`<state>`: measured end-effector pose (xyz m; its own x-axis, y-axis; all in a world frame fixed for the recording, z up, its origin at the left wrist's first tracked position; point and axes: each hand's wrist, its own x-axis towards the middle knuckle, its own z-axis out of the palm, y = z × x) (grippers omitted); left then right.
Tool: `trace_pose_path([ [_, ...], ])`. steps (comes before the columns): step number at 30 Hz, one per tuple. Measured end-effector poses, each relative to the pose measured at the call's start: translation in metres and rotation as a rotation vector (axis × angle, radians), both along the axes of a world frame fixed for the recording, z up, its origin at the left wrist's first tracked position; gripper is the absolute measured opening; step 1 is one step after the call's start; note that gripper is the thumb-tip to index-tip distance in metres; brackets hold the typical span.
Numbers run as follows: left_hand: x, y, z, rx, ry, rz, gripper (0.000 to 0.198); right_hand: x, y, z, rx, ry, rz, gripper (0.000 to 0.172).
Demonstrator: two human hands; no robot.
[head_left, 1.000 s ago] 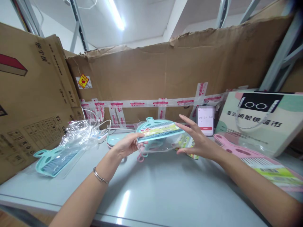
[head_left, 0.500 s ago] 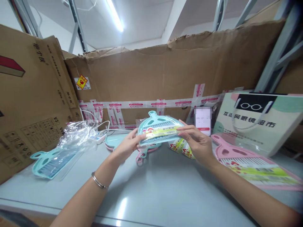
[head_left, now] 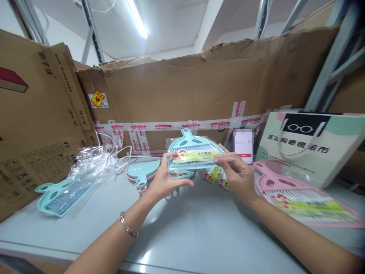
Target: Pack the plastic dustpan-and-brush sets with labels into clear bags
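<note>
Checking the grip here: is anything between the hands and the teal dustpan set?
Only its clear plastic bag: both the left hand and right hand hold the teal dustpan set through that wrap.

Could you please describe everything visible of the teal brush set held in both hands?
The teal brush set looks like plastic: a fan-shaped body, a small looped handle at the top, pale bristles and a yellow-green label across them. It is in a clear bag, held above the grey table. The left hand pinches its left edge, the right hand its right edge.
</note>
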<state>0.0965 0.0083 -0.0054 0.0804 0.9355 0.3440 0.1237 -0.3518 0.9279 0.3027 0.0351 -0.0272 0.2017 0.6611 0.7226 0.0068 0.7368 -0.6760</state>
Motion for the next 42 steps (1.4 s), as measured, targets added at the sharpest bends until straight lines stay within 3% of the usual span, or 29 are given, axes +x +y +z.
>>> trace_pose_path([
  [3,0.007,0.003,-0.005,0.008,-0.082,0.122,0.04,-0.003,-0.003,-0.002,0.017,-0.04,0.008,0.005],
  [7,0.012,0.008,-0.015,-0.002,-0.183,0.136,0.033,-0.012,-0.004,-0.007,-0.023,0.061,0.003,0.003],
  [12,0.013,0.009,-0.022,0.011,-0.269,0.109,0.03,-0.017,0.001,-0.01,-0.098,0.279,0.093,0.053],
  [14,0.01,0.011,-0.023,0.004,-0.279,0.114,0.03,-0.014,0.004,-0.011,-0.15,0.252,0.157,0.048],
  [18,0.004,0.018,-0.026,0.07,-0.269,0.173,0.03,-0.006,0.012,-0.014,-0.26,0.169,0.201,0.015],
  [27,0.003,0.019,-0.029,0.115,-0.159,0.29,0.03,-0.011,0.014,-0.015,-0.375,0.267,0.178,0.017],
  [30,0.006,0.016,-0.028,0.119,-0.129,0.316,0.023,-0.014,0.014,-0.017,-0.421,0.327,0.158,0.032],
  [32,0.005,0.015,-0.026,0.127,-0.163,0.279,0.019,-0.013,0.016,-0.018,-0.429,0.355,0.162,0.055],
  [34,0.0,0.019,-0.025,0.096,-0.246,0.194,0.036,-0.01,0.02,-0.019,-0.482,0.367,0.178,0.067],
  [37,-0.013,0.031,-0.027,-0.031,-0.344,0.019,0.061,0.0,0.028,-0.023,-0.642,0.255,0.362,0.056],
  [40,-0.026,0.043,-0.032,-0.172,-0.275,-0.125,0.054,0.01,0.036,-0.028,-0.71,0.06,0.532,0.037],
  [42,-0.031,0.048,-0.036,-0.239,-0.217,-0.161,0.047,0.013,0.038,-0.032,-0.733,-0.011,0.51,0.033],
])
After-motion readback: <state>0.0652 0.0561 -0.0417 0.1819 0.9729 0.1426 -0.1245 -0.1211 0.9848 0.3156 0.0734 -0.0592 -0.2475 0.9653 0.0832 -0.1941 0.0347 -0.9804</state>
